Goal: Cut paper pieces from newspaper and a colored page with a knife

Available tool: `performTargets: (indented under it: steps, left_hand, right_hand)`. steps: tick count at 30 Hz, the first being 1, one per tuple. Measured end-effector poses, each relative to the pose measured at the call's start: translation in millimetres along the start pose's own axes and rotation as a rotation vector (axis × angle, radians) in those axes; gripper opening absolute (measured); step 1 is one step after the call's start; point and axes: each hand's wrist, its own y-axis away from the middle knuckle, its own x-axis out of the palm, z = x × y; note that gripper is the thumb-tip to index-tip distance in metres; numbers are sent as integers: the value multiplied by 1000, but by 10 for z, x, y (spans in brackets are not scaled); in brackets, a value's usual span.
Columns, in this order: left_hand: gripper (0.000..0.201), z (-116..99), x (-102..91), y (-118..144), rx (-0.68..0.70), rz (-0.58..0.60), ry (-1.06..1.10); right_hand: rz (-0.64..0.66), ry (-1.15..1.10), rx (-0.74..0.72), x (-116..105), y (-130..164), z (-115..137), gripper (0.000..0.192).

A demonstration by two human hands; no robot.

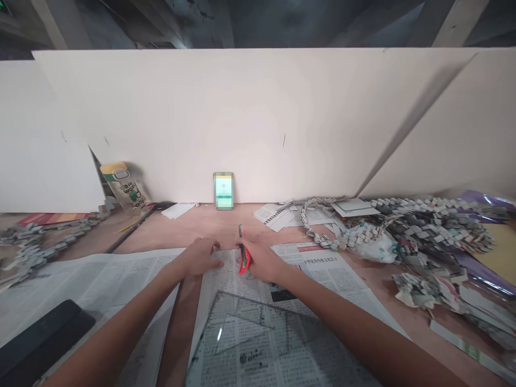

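Readable text is scarce.

Cream-and-yellow carton with green print (121,185), leaning against the white backboard at far left of the surface: the word "BIG" in green capitals is legible, with a second word below starting "WO"; the rest is too small to make out.

Sheet of printed newspaper (318,269) spread on the surface under the hands: a red headline bar near its top edge and a line of dark East Asian characters beneath it, too blurred to read. The body columns are illegible.

Small upright phone with a green-lit screen (223,190) against the backboard: display blurred, nothing readable.

Folded newsprint chains at right: print visible, unreadable.
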Motion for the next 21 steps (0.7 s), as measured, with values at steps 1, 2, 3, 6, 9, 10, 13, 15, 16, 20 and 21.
performTargets:
  steps: [1,2,3,6,9,10,13,15,16,20,21]
  left_hand:
    - [47,28,-18,-50,-3,20,20]
    - [42,52,-37,-82,1,37,39]
    - [38,73,-54,-99,7,52,61]
    - [28,92,-103,-91,47,85,137]
    - [26,30,-161,-42,130,120,254]
    - [26,-4,-184,-24,181,142,340]
    - [29,-113,-242,17,329,198,659]
    - [30,-173,-256,29,342,185,789]
    - [30,-196,-254,30,326,167,823]
    - [28,-256,-220,19,281,123,939]
    - [27,-266,-213,18,278,124,971]
  right_hand:
    - [7,2,-8,31,-43,-12,44]
    - [7,0,-17,52,-72,-21,43]
    - [1,-2,-27,64,-90,-29,41]
    - [-30,-16,-51,80,-108,-35,38]
    - [-72,-72,-87,89,-116,2,34]
    - [-89,-107,-108,87,-120,26,31]
    - [-145,-215,-172,39,-119,119,18]
    - [-178,-256,-195,-31,-102,183,16]
    - [-187,-267,-201,-73,-88,210,16]
    - [-204,-265,-237,-225,-24,285,15]
    - [-214,-260,-251,-249,-11,296,14]
